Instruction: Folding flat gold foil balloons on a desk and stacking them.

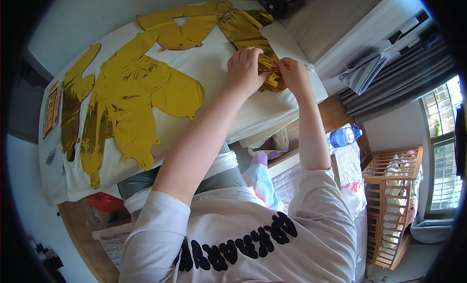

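Observation:
Flat, uninflated gold foil balloons lie spread on a white-covered table (219, 108). At the table's right end, both hands are on one gold foil balloon (246, 32). My left hand (243, 69) is closed with bent fingers on its left edge, thumb toward the crumpled foil. My right hand (294, 76) pinches the opposite edge between thumb and fingers. The foil between the hands is creased and shiny. Nearer the left, a large gold foil balloon (136, 83) with rounded lobes lies flat, and a narrower gold foil piece (73, 96) is beside it.
A framed flat item (52, 109) lies at the table's left edge. A black device (278, 4) stands at the far right corner. Beyond the table's right side are a blue-tinted water bottle (344, 136), a wooden crib (389, 200) and grey curtains (399, 83).

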### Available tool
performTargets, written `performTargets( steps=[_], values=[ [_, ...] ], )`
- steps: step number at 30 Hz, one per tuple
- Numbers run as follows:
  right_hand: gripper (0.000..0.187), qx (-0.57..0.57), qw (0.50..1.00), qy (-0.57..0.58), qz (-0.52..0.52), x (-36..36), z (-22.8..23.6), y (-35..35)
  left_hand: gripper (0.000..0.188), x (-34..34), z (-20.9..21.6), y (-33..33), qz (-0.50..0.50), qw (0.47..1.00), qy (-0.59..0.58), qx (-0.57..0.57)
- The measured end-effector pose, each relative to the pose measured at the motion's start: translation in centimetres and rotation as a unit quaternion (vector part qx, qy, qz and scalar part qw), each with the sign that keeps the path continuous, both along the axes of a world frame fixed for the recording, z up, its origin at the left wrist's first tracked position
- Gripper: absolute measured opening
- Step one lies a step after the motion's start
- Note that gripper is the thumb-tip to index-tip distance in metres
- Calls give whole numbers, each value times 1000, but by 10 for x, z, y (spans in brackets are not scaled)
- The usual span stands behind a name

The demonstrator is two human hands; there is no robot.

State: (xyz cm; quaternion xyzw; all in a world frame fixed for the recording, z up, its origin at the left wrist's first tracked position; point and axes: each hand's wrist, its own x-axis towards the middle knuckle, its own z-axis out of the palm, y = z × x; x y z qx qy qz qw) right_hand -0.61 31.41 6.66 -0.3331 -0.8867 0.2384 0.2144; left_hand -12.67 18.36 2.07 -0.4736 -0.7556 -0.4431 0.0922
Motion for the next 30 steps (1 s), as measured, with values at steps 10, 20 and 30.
performTargets(
  steps=[10, 20, 30],
  values=[
    [40, 3, 998, 53, -18, -4, -3, 19, 51, 9, 8, -17, -32, 996, 75, -19],
    [44, -23, 981, 72, 177, 34, 4, 18, 18, 3, 2, -5, -35, 997, 75, -2],
    [41, 10, 984, 1, 176, 36, 19, 28, 19, 6, 12, -8, -41, 998, 50, 2]
  ],
)
